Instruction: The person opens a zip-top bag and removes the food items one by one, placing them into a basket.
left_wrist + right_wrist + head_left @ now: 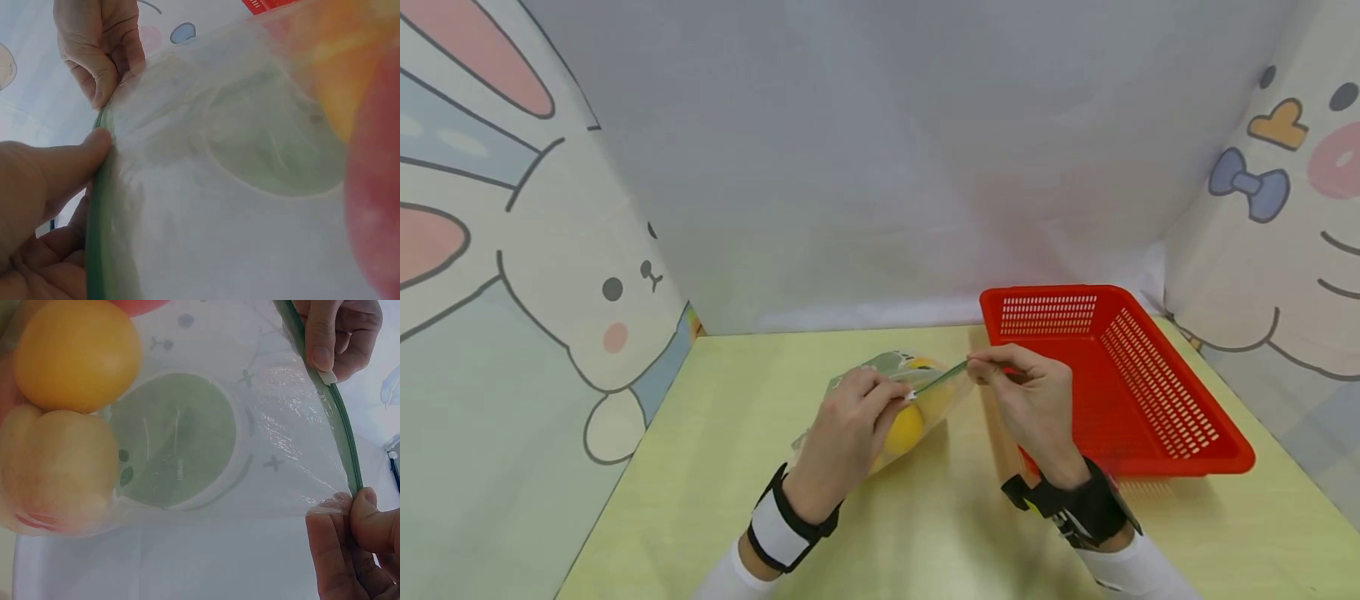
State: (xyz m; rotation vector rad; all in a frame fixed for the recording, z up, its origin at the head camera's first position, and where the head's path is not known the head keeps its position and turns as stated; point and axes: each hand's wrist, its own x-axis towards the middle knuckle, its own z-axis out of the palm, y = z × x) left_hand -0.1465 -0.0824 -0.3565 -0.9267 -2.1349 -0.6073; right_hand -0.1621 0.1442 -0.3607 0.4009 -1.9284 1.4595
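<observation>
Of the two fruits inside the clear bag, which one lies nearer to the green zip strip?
The round orange fruit. It sits closer to the green zip strip than the pale peach-coloured fruit, which lies beside it, deeper in the bag.

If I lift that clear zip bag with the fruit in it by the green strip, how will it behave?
The zip bag is thin crinkled film, so it will probably sag rather than hold shape. The orange fruit and the paler fruit sit at one end, so that end likely hangs heavy and swings. The left hand and right hand only pinch the green strip; smooth film may slip.
</observation>
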